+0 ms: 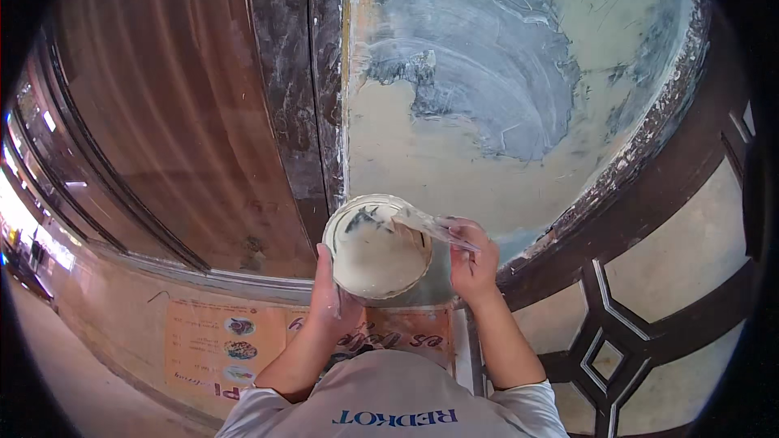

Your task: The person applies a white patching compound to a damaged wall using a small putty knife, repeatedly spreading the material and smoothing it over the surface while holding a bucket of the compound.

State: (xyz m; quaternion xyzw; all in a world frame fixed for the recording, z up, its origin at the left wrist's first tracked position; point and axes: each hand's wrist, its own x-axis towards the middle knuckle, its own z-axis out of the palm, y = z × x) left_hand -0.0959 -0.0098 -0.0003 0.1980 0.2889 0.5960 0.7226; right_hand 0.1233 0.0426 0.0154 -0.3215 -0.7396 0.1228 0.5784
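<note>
My left hand (328, 300) is closed on the side of a round white tub (331, 245), with the thumb along its outer wall. Pale, creamy paste (369, 264) fills much of the tub, and a dark patch shows toward its far side. On the right, my right hand (474, 259) has its fingers wrapped round a paste-smeared putty knife (434, 225). The knife's blade end reaches over the tub's right rim into the paste. White residue coats the fingers of both hands.
Beyond the tub is a flat panel (479, 170) with grey and pale smears. Brown wooden boards (178, 122) and a dark frame (288, 81) lie left. A dark patterned panel (665, 259) curves along the right. An orange printed banner (223, 341) lies below left.
</note>
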